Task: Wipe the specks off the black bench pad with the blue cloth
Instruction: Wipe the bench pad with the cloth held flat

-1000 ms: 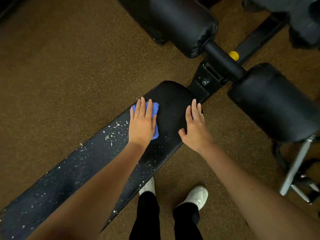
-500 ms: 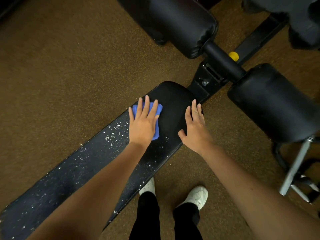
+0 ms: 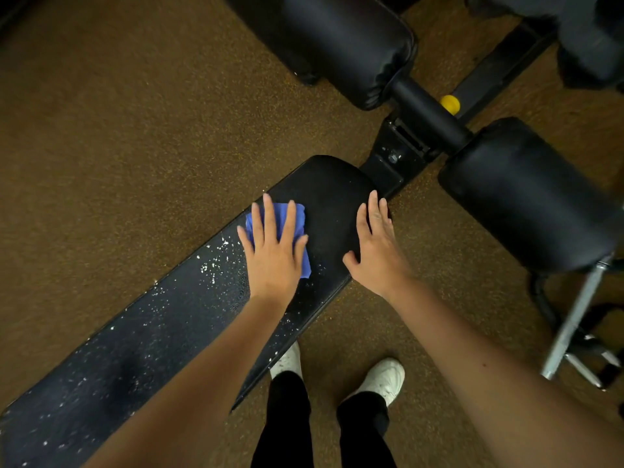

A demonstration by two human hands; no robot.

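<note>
Bench pad (image 3: 189,329) runs long axis lower left to upper right, white specks (image 3: 216,261) on lower stretch. Blue cloth (image 3: 297,221) lies pressed beneath left hand (image 3: 273,255), fingers spread flat (cloth mostly hidden). Right hand (image 3: 376,255) rests flat on pad edge, fingers straight. Pad's lower end cut off.

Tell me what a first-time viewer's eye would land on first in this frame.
The blue cloth, bright against the black bench pad, pressed flat under the left hand near the pad's rounded end. Next, the white specks scattered along the pad toward lower left, while the end by the right hand looks clean. A small yellow knob stands out on the frame at upper right.
</note>
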